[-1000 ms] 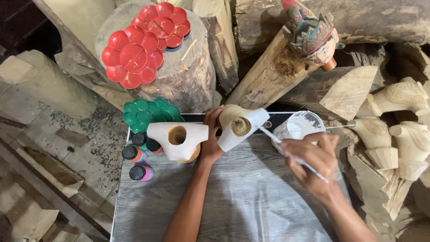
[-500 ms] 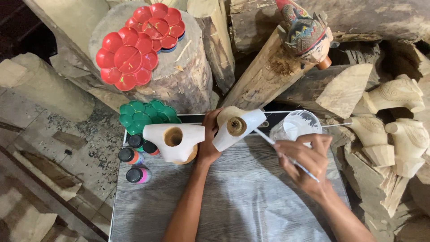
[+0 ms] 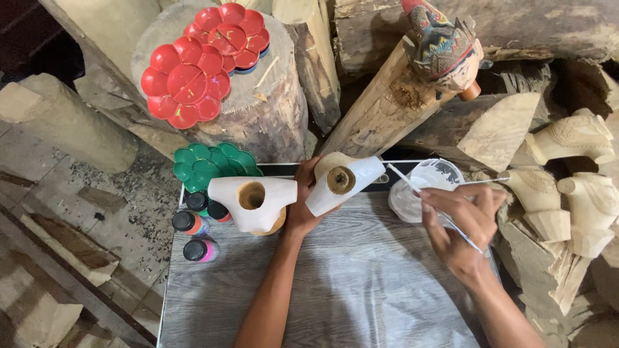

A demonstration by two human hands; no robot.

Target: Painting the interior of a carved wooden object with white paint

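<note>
My left hand (image 3: pixel 308 205) grips a wooden carved piece (image 3: pixel 342 181), painted white, with a round hole in its end, held over the grey table (image 3: pixel 361 283). My right hand (image 3: pixel 461 225) holds a thin paintbrush (image 3: pixel 412 185); its tip sits near the right end of the white piece and beside a clear cup of white paint (image 3: pixel 433 183). A second white-painted carved piece (image 3: pixel 253 201) with a hole stands on the table just left of my left hand.
Small paint bottles (image 3: pixel 196 232) stand at the table's left edge beside a green flower-shaped palette (image 3: pixel 213 166). Red palettes (image 3: pixel 196 67) lie on a log stump behind. A painted carved figure (image 3: pixel 445 42) rests on logs; unpainted carvings (image 3: pixel 574 174) are stacked at right.
The brush tip has drawn back a little from the white piece toward the paint cup. The view has shifted slightly; my left hand keeps its hold.
</note>
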